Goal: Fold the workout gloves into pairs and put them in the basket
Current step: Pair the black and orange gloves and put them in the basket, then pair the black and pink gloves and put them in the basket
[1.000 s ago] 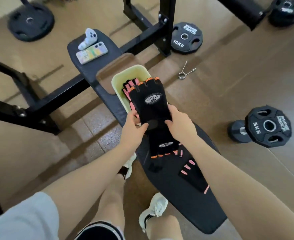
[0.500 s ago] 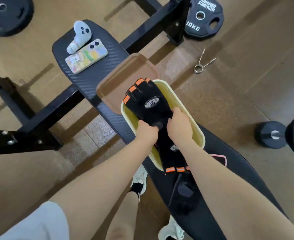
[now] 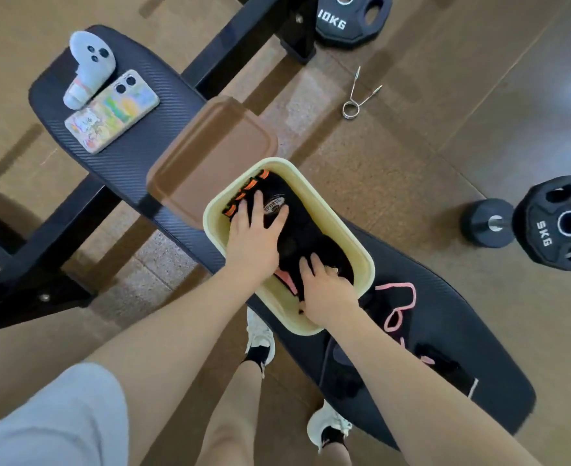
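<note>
Head view: black orange-trimmed gloves [image 3: 299, 230] are pressed flat inside the cream basket [image 3: 351, 237] on the bench [image 3: 136, 153]. Left hand [image 3: 254, 243] is laid on them, fingers spread; right hand [image 3: 328, 292] is pushed down, fingers together. Pink-trimmed gloves [image 3: 408, 314] are left just beside the basket.

1. Bare forearms, left hand [image 3: 252, 245] and right hand [image 3: 326, 294] without gloves or rings
2. Light grey shorts [image 3: 52, 422]
3. White sneakers [image 3: 328, 425] over short black socks [image 3: 255, 355]
</note>
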`<state>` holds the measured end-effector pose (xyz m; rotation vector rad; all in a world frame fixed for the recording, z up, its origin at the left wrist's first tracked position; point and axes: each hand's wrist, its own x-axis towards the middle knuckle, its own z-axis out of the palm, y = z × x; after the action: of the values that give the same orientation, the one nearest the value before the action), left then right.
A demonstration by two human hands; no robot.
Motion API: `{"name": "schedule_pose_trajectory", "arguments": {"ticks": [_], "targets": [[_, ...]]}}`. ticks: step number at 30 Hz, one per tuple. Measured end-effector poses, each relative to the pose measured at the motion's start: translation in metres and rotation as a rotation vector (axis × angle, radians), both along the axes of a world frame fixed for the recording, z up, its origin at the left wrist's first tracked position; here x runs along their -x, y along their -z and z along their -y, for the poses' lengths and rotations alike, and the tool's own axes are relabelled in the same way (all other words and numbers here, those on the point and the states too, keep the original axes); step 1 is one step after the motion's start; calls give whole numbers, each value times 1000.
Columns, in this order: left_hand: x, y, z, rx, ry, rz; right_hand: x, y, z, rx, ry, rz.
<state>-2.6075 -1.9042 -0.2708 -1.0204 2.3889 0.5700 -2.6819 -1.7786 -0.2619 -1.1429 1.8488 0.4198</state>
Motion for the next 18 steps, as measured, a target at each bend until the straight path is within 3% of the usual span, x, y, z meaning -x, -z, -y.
{"name": "schedule_pose_trajectory", "arguments": {"ticks": [3,6,9,13,16,18], "targets": [[4,18,2,-106,29,144,5,18,4,-60,-28,-24],[13,28,8,-324,-86,246,6,30,9,-138,-59,-57],[17,18,10,-322,-62,241,7,22,11,-62,-35,-38],[14,-12,-2,-226,-22,61,21,-23,-2,265,86,-98],[7,-39,-26,-315,-59,-96,38,-63,-35,469,191,-73],[5,-55,-48,-335,-71,-186,43,-77,-72,519,442,-3]]}}
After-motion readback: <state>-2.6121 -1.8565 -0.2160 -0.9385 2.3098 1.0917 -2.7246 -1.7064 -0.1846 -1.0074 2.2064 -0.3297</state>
